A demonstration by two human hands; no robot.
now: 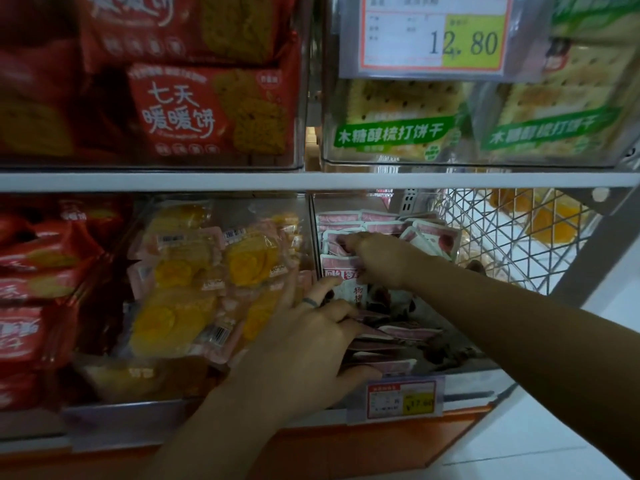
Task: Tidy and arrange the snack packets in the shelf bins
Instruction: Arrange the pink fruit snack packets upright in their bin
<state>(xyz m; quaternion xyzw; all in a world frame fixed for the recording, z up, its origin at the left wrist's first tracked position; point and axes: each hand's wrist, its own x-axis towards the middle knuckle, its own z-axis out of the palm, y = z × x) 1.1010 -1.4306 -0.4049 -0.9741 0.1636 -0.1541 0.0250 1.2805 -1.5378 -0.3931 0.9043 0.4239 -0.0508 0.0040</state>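
Bin (313,237) of pink packets (398,332) stands right of the yellow cake packets (180,282). My left hand (311,344) is at the near side, its grip clamped on a flat stack of pink packets, thumb beneath. My right hand (377,258) reaches farther in, its grip closed on an upright packet (341,271).

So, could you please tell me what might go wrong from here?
1. The upright packets under the right hand lean loosely and may topple onto the flat packets.
2. The left hand works at the front of the bin, so flat packets could slide out.
3. Its thumb is just above the price tag and may knock it.
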